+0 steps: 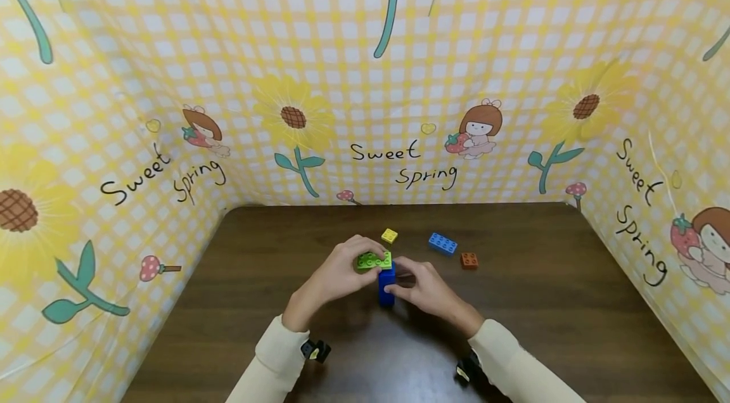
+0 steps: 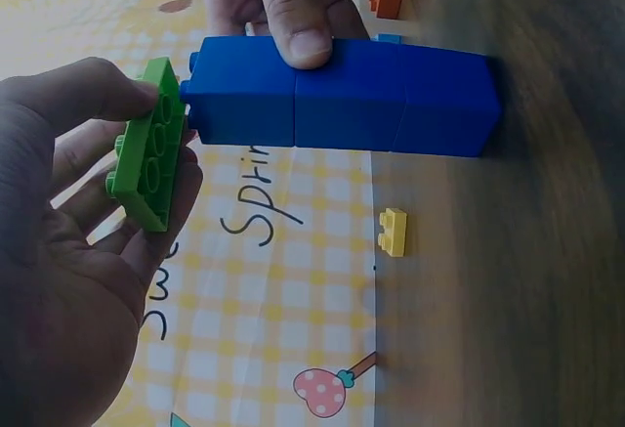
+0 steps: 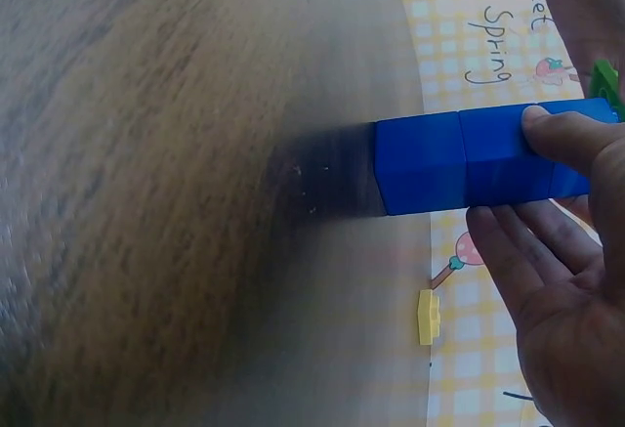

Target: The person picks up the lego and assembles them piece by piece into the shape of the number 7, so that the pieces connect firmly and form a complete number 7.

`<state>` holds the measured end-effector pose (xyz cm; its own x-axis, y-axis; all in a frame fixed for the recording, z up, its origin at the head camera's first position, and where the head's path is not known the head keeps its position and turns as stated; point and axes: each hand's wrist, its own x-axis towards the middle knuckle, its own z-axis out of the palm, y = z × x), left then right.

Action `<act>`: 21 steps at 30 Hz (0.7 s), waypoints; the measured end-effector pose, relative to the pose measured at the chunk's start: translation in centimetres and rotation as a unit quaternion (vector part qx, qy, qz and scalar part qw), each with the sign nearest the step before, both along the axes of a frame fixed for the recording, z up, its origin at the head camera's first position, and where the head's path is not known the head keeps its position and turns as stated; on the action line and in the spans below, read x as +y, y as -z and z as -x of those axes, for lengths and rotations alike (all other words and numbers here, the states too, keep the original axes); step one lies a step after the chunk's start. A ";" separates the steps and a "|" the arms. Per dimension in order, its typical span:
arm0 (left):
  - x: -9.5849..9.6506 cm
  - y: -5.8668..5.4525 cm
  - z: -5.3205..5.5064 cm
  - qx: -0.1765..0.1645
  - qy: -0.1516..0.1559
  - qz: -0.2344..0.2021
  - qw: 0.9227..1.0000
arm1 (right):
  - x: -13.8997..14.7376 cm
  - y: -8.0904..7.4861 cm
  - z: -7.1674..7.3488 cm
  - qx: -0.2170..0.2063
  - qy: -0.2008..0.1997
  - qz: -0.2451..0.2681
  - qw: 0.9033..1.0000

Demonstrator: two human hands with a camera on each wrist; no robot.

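A tower of three stacked blue bricks (image 1: 386, 299) stands upright on the table. My right hand (image 1: 429, 290) grips it from the right, thumb on the near side and fingers behind. At the tower's top, my left hand (image 1: 341, 268) pinches a flat green brick (image 1: 373, 260) between thumb and fingers. In the left wrist view, the green brick (image 2: 151, 149) is slightly tilted, its hollow underside facing the tower (image 2: 391, 100). One end of it is right at the top studs, and the other end sticks out to the left.
Beyond the hands, a small yellow brick (image 1: 390, 236), a flat blue brick (image 1: 442, 243) and a small orange brick (image 1: 469, 260) lie on the dark wooden table (image 1: 274, 232). A yellow checked cloth (image 1: 376, 99) hangs behind the table and along both sides.
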<state>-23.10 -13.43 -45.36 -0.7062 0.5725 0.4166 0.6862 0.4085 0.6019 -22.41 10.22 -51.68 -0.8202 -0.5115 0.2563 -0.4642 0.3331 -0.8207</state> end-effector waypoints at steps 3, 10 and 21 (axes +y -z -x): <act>-0.1 0.2 -0.2 -0.002 -0.002 0.007 1.000 | -0.1 0.0 0.1 0.002 -0.001 0.001 1.000; -0.1 0.3 -0.4 -0.010 -0.001 0.021 1.000 | -0.1 0.0 0.1 -0.002 0.001 -0.004 1.000; 0.1 0.4 -0.3 -0.008 0.004 0.012 1.000 | 0.1 -0.1 0.1 0.002 0.001 -0.006 1.000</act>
